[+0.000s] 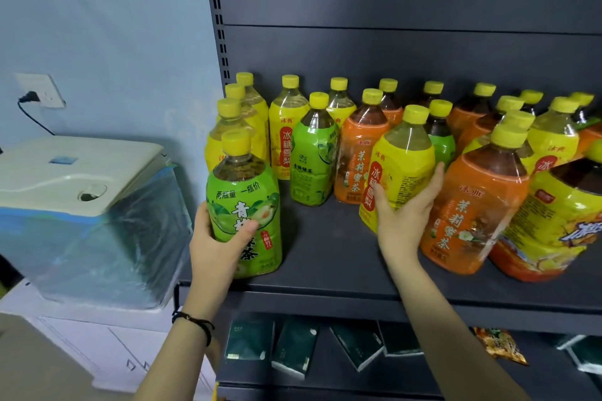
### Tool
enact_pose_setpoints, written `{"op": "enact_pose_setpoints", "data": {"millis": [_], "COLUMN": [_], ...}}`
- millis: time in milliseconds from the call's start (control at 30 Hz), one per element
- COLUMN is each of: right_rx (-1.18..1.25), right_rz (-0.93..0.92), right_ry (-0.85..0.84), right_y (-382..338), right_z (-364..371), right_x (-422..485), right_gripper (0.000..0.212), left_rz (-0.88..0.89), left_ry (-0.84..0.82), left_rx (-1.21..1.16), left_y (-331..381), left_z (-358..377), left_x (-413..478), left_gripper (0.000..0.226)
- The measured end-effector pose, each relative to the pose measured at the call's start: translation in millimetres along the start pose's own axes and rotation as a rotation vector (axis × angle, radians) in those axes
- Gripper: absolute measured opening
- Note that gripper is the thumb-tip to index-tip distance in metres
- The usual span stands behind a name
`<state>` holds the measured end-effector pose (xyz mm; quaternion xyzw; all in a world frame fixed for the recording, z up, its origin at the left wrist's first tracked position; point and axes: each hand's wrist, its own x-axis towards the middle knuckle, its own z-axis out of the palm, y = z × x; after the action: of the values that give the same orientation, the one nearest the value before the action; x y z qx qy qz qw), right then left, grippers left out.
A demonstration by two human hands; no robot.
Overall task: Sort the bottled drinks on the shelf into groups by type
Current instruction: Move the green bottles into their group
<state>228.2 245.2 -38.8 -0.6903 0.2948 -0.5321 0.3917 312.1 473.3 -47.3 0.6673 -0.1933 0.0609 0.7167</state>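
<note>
Shelf [329, 257]: dark grey metal, matt, faintly grainy. Bottles, e.g. green-label bottle [246, 205] and yellow-label bottle [402, 169]: clear plastic under glossy shrink-film labels (glare streaks on the film), ribbed yellow plastic caps. Machine [78, 172] at left: smooth cream plastic, wrapped in shiny crinkled film.

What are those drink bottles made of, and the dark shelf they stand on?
The green-labelled bottle in the left hand looks like clear plastic: the drink shows through above a glossy, wrinkled film label, under a matte yellow plastic cap. The shelf seems to be painted metal, dark grey and matte, judging by its thin panels and slotted upright; I cannot be sure.
</note>
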Motion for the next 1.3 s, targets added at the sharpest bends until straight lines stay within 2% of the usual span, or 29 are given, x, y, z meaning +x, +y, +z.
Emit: {"op": "enact_pose_setpoints", "data": {"millis": [200,433,633,700,767,833,900,1000,1100,1167,1300], "right_rx": [0.037,0.279,0.334,0.331,0.324,0.314,0.280,0.211,0.036,-0.068,-0.003], "right_rz": [0.033,0.018,0.036,0.034,-0.012,-0.070,-0.118,-0.123,-0.122,-0.126,-0.173], "right_ry": [-0.099,-0.576,-0.860,-0.808,-0.607,-0.485,-0.504,-0.618,-0.739,-0.733,-0.682], "right_y": [-5.0,-20.9,-27.8,-34.0,-47.8,-68.9,-86.3,-101.8,-101.9,-95.5,-89.6], "right_z": [-8.8,15.5,26.6,23.0,21.8,27.6,43.2,74.3,98.4,105.9,98.2], "right_x": [-7.2,-31.2,-20.2,-5.3,16.5,43.0,69.3,95.7,107.6,110.5,107.9], "right_gripper": [0.100,0.100,0.091,0.071,0.043,0.032,0.035,0.047,0.056,0.053,0.037], "left_rz": [-0.002,0.016,0.010,0.008,0.002,-0.002,-0.002,-0.003,-0.002,0.001,-0.005], "left_ry": [0.024,0.036,0.055,0.048,0.053,0.059,0.059,0.059,0.058,0.064,0.075], "left_rx": [-0.013,-0.013,-0.025,-0.022,-0.034,-0.048,-0.055,-0.055,-0.052,-0.059,-0.070], "left_y": [0.1,2.9,-2.0,-2.6,-3.4,-3.9,-4.2,-6.1,-8.0,-9.2,-10.4], "left_z": [-4.8,-7.6,-15.9,-16.9,-16.2,-14.6,-13.3,-14.0,-14.4,-14.5,-13.4], "left_x": [0.3,-0.3,3.1,4.1,5.1,5.6,5.9,6.2,6.9,7.2,5.6], "left_gripper": [0.053,0.055,0.057,0.057,0.056,0.055,0.055,0.053,0.048,0.048,0.056]}}
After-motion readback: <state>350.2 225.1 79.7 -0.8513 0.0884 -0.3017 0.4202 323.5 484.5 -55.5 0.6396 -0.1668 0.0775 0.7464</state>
